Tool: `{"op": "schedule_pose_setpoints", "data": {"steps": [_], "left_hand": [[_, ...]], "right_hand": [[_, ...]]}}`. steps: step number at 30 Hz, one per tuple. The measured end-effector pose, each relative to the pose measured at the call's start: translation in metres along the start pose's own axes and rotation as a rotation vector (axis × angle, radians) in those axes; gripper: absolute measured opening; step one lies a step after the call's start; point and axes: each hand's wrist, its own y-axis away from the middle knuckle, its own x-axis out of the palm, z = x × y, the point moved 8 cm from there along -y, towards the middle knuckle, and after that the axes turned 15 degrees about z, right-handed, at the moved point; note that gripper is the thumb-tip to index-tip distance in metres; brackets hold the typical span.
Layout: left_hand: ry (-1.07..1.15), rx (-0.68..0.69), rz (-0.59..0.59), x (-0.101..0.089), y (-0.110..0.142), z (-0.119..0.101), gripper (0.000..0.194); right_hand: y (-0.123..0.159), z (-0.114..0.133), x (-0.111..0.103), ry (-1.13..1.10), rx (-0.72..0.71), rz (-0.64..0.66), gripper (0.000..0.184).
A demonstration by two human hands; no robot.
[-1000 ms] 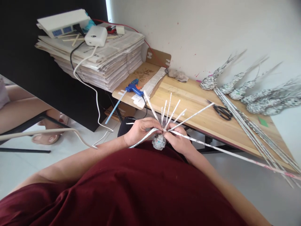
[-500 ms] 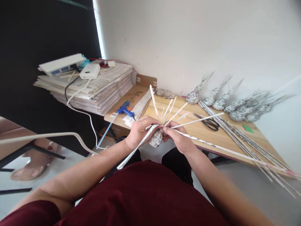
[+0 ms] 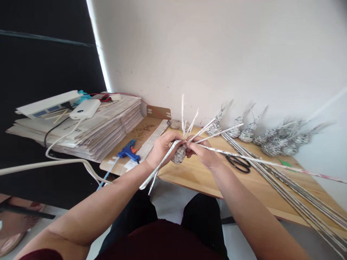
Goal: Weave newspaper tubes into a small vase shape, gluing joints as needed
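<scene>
Between my hands is a small woven paper piece, its rounded body made of rolled newspaper. My left hand is closed around its left side, thumb near the top. With my right hand I pinch a long rolled paper strip against the neck; the strip runs far off to the right. Several short paper sticks fan upward from the neck. A flattened paper strip bends down over my left hand, a thinner stick hanging beside it. My fingers hide part of the weave.
Black-handled scissors and long paper rolls lie on the wooden table. Finished woven pieces stand along the wall. At left are a blue glue gun, stacked newspapers, a power strip and a white cable.
The view has tilted up and shifted. A thin stick now hangs below my left hand, and the upright sticks point at slightly different angles. Both hands keep hold of the woven piece.
</scene>
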Motion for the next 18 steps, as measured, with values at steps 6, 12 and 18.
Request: {"op": "schedule_pose_setpoints", "data": {"steps": [6,12,18], "left_hand": [[-0.016,-0.006,-0.025,0.029,-0.037,0.028,0.017],[0.16,0.002,0.125,0.067,-0.075,0.048,0.018],[0.374,-0.016,0.159,0.091,-0.089,0.072,0.024]], "right_hand": [[-0.017,-0.015,-0.047,0.067,0.0,-0.086,0.015],[-0.01,-0.026,-0.092,0.182,0.011,-0.219,0.015],[-0.001,-0.031,-0.108,0.383,0.005,-0.264,0.016]]}}
